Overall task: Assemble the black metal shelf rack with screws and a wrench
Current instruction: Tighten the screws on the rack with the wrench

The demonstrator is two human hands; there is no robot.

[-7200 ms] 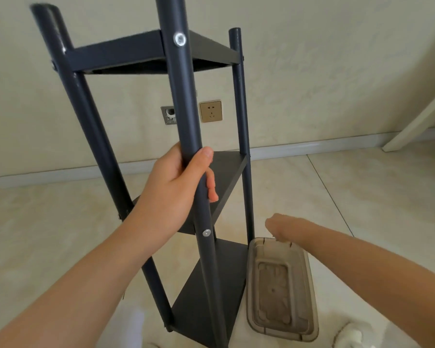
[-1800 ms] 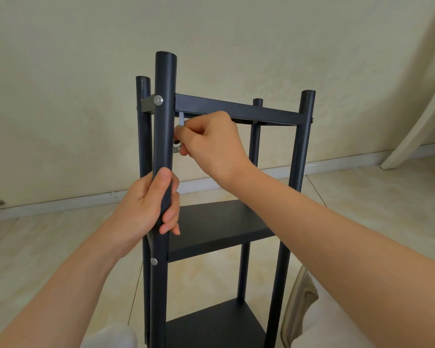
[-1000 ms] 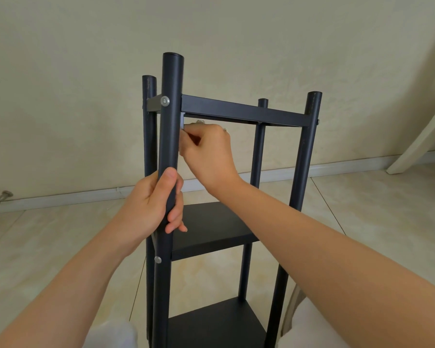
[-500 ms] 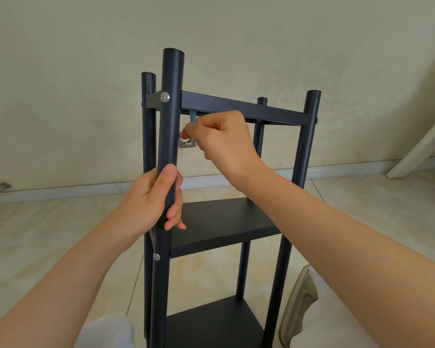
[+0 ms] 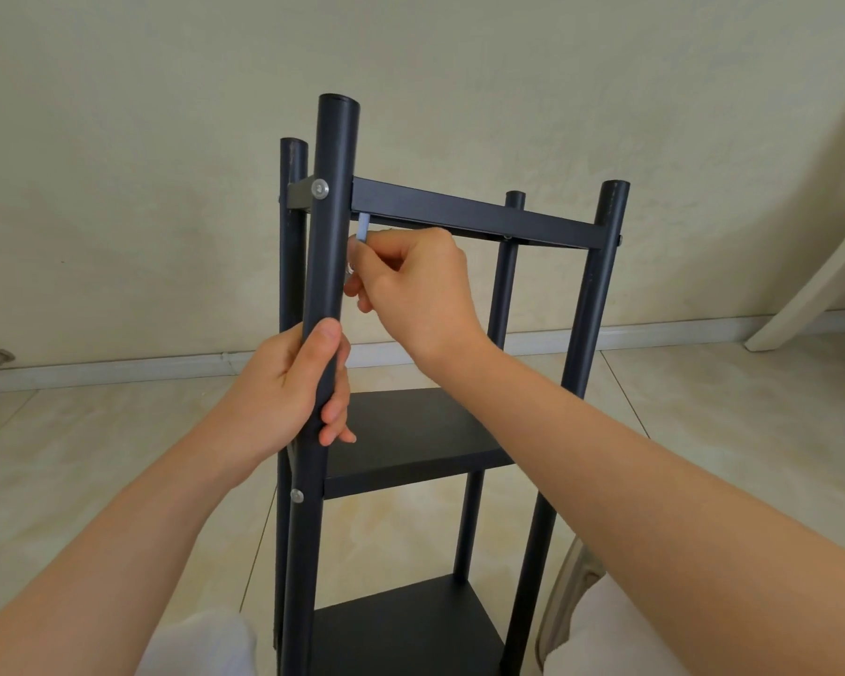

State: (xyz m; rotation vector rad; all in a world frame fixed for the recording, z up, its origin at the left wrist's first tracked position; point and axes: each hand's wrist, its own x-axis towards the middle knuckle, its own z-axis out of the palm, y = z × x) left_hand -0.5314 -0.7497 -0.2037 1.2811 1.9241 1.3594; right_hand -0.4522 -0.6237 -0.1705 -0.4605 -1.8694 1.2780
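1. Clearly the black metal shelf rack [image 5: 459, 431] stands upright between the arms; it looks stiff and tall, likely tippy.
2. Left hand [image 5: 284, 397] is wrapped tight around the near post [image 5: 330, 226], a sound place to steady it.
3. Right hand [image 5: 411, 280] pinches a small hex wrench [image 5: 363, 227] just under the top shelf, close beside that post.

Soft, even daylight fills the sharp frame, shadows faint on the pale wall [image 5: 167, 139], with wide-angle bending toward the edges.
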